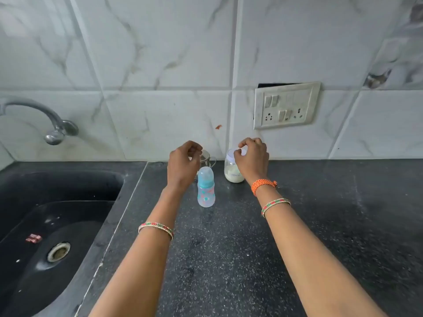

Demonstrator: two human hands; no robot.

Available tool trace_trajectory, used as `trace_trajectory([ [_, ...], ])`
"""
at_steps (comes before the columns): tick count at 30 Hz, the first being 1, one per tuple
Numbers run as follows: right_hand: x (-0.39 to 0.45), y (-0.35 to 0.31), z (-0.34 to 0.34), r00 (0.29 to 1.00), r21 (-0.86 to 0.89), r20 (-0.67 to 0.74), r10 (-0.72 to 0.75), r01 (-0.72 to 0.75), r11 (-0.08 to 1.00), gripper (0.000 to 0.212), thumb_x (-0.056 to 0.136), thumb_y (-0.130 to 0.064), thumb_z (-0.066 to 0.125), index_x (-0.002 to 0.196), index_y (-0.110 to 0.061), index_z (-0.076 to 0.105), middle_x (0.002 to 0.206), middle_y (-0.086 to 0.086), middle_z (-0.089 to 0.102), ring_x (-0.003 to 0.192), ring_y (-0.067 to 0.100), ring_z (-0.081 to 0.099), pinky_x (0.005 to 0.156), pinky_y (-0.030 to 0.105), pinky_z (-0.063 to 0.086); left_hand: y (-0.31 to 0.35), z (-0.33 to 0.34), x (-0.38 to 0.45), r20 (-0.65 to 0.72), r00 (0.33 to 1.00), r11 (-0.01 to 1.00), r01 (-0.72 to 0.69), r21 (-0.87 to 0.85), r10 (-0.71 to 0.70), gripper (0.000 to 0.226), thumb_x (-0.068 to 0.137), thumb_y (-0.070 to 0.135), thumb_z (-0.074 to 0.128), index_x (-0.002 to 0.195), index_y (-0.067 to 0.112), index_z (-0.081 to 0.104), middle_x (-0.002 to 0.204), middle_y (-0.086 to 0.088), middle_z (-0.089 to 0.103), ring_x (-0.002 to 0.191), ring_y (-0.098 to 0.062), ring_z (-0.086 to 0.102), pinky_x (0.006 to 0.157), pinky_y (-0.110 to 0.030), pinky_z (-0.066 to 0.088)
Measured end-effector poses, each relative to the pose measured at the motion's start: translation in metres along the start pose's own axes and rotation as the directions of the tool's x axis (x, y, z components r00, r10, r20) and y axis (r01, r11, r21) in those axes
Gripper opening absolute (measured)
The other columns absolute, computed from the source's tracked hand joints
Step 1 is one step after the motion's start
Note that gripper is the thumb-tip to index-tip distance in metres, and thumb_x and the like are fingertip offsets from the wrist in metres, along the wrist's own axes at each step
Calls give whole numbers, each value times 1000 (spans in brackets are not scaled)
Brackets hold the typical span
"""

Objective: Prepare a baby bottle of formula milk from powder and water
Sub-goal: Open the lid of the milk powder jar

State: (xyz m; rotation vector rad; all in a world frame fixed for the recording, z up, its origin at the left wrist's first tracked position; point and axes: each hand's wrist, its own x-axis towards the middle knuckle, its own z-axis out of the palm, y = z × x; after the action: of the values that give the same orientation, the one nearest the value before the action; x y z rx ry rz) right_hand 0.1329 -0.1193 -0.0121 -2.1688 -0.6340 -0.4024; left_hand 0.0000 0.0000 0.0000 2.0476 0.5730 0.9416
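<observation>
A small baby bottle (pixel 206 187) with a teal ring and clear cap stands upright on the black speckled counter (pixel 229 248). Behind it to the right stands a clear jar (pixel 231 173) with pale powder at its bottom and a white lid. My right hand (pixel 251 160) curls over the jar's right side, fingertips at the lid; a firm grip cannot be told. My left hand (pixel 183 165) hovers above and left of the bottle, fingers loosely curled and holding nothing. It partly hides a steel cup (pixel 207 157) with a handle near the wall.
A black sink (pixel 45 225) with a drain and a small red scrap lies at the left, under a steel tap (pixel 55 129). A switch and socket plate (pixel 286 106) hangs on the marble-tiled wall above the jar. The counter stretches right and toward me.
</observation>
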Motion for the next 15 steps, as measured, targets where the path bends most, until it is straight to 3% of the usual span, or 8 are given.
trace_trajectory([
  [7, 52, 41, 62, 935, -249, 265, 236, -170, 953, 75, 71, -51, 67, 127, -10, 41, 128, 14, 45, 120, 37, 40, 91, 49, 41, -46, 34, 38, 50, 994, 994, 95, -57, -93, 28, 78, 0, 44, 83, 16, 66, 77, 17, 67, 62, 4, 56, 63, -24, 46],
  [11, 65, 57, 83, 937, -329, 283, 206, -107, 938, 72, 70, -56, 66, 121, -9, 45, 123, 14, 49, 116, 37, 43, 88, 46, 42, -66, 45, 52, -1, 994, 990, 107, -96, -107, 30, 78, -4, 44, 86, 11, 68, 81, 8, 70, 75, -3, 62, 71, -20, 48],
  [15, 71, 60, 84, 931, -275, 300, 209, -125, 953, 73, 68, -52, 71, 121, -7, 48, 122, 15, 48, 115, 36, 42, 78, 38, 42, -73, 52, 60, -7, 990, 978, 141, -152, -144, 31, 76, -4, 41, 85, 10, 68, 82, 5, 70, 73, -6, 62, 68, -21, 48],
])
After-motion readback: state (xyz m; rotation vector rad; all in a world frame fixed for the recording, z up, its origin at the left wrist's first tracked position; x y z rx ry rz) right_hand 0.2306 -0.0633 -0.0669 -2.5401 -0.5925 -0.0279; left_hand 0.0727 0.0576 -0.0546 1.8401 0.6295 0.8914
